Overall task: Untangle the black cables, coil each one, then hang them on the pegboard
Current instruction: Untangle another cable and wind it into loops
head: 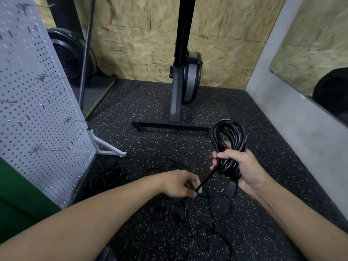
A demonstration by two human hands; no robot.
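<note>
My right hand (243,168) grips a thick coil of black cable (228,138), its loops standing up above my fist and a plug hanging below my palm. One strand runs taut from the coil down to my left hand (180,183), which pinches it between thumb and fingers. Under my hands, loose thin black cables (205,223) lie tangled on the speckled floor. Another dark tangle (107,176) lies by the foot of the white pegboard (37,110), which stands at the left with several hooks on it.
A black exercise machine stand (177,110) with a floor crossbar stands straight ahead against the chipboard wall. A grey wall with a mirror (308,59) runs along the right. A fan (69,53) sits behind the pegboard. A green surface (17,200) lies at the lower left.
</note>
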